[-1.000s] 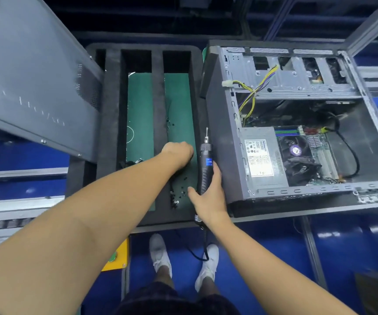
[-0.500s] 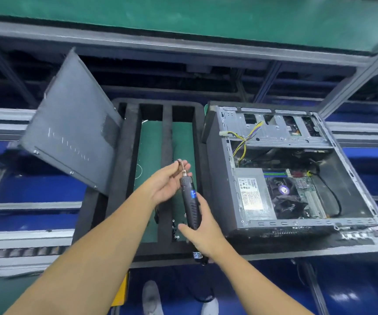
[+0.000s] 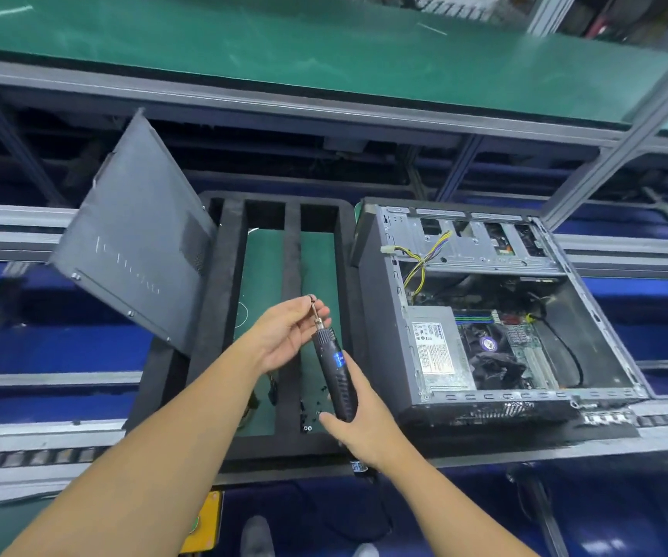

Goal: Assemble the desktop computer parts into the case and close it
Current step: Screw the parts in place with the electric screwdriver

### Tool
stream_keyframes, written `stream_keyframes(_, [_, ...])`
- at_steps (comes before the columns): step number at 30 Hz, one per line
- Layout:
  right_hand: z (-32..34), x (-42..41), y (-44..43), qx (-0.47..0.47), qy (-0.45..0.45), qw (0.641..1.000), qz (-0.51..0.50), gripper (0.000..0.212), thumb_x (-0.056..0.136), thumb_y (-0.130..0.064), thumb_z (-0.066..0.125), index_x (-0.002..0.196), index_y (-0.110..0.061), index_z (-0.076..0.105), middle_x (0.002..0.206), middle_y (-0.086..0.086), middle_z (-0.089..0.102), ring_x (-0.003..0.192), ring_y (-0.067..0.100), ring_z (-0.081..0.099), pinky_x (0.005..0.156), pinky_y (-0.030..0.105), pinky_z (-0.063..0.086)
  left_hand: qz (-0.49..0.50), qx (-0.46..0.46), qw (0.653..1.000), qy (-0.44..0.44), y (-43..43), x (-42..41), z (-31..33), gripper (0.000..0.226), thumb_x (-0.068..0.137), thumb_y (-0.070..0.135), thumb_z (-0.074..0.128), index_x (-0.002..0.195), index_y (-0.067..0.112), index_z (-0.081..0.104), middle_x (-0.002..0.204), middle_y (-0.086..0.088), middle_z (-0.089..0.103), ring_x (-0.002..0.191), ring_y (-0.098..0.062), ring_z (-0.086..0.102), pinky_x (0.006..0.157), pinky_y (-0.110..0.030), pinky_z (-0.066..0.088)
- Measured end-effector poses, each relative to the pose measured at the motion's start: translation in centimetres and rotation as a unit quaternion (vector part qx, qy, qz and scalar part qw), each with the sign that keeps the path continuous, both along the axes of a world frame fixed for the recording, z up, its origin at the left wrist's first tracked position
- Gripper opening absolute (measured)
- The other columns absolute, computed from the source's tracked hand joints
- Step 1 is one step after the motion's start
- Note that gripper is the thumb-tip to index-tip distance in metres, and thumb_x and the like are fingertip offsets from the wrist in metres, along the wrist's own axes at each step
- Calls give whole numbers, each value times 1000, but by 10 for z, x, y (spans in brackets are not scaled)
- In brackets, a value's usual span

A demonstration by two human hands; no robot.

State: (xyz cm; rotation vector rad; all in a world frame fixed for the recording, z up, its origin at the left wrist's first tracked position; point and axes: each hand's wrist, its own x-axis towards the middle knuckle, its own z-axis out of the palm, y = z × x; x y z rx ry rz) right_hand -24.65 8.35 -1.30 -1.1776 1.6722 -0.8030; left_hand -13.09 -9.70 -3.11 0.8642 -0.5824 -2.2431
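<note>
Above the black foam tray (image 3: 228, 315), the right hand (image 3: 368, 432) grips the rigid black electric screwdriver (image 3: 336, 375) mid-barrel while the left hand (image 3: 284, 335) pinches its slim metal bit (image 3: 316, 313). Just right lies the open grey steel computer case (image 3: 378, 315), likely heavy.

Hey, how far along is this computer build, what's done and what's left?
Done: the power supply and the cooler fan sit inside the open case. In hand: the right hand grips the electric screwdriver while the left hand pinches its bit, perhaps seating a screw. Left: the side panel leans beside the foam tray, off the case, and loose screws lie on the tray.
</note>
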Motion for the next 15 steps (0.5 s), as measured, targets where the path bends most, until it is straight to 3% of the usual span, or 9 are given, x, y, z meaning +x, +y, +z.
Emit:
stream_keyframes(4, [1,-2,4,3,3,1000,-3,92,80,-31,71,125,-90,16,124,-58,42,114,-22,51,82,-4,40,-29,-32,999,-8,2,2,5,17,101,7,48,111,-3,58,96,-13,70,91,-20,72,80,-31,59])
stream_keyframes(9, [2,-3,7,-7,18,1000,-4,94,80,-29,73,128,-87,17,131,-55,41,120,-20,48,87,-5,34,-37,-41,998,3,4,3,13,16,103,5,44,107,-2,57,92,-11,69,88,-19,72,77,-32,60])
stream_keyframes(15, [-1,-3,4,-7,21,1000,-5,95,78,-31,74,147,-70,21,132,-22,59,112,-4,59,85,2,42,-53,-54,996,39,1,8,19,14,103,5,42,103,2,56,89,-9,64,83,-17,69,81,-31,59])
